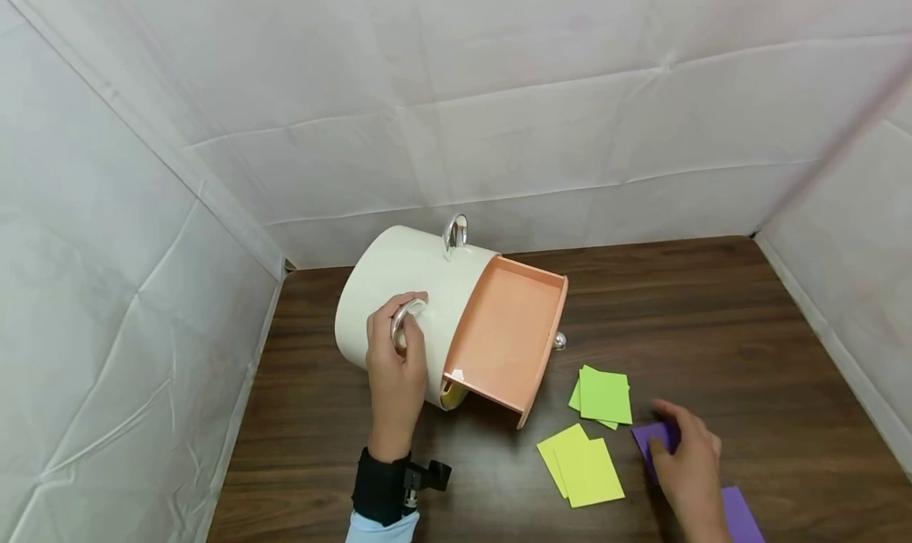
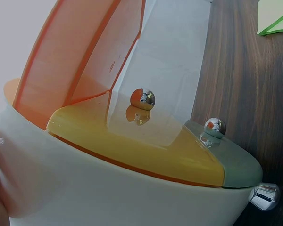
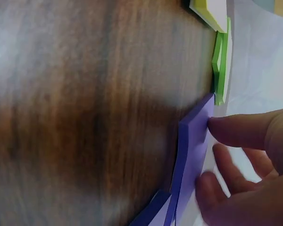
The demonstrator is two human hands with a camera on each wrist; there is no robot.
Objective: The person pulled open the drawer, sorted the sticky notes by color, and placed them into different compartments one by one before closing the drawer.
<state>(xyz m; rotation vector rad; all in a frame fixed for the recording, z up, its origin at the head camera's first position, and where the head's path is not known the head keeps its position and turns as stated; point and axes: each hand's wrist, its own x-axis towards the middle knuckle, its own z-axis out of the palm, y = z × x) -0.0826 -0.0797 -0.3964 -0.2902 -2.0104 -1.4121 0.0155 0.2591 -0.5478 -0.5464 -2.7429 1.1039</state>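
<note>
A white drum-shaped drawer box (image 1: 385, 290) stands at the back of the table, its orange drawer (image 1: 509, 329) pulled out and bare inside. My left hand (image 1: 397, 377) grips a curved silver handle (image 1: 399, 321) on the box's upper side. In the left wrist view, a yellow drawer (image 2: 179, 160) and a grey-green drawer (image 2: 240, 162) sit pushed in, each with a silver ball knob. With its fingertips, my right hand (image 1: 687, 464) touches the face of a purple sticky note pad (image 3: 193, 150); its fingers are bent loosely, not wrapped round it. Another purple pad (image 1: 741, 515) lies partly behind that hand.
Two overlapping green pads (image 1: 606, 396) and two overlapping yellow pads (image 1: 587, 472) lie between the box and my right hand. A second silver handle (image 1: 456, 234) rises from the box. White sheeting (image 1: 534, 131) walls the brown table (image 1: 712, 313) at back and sides.
</note>
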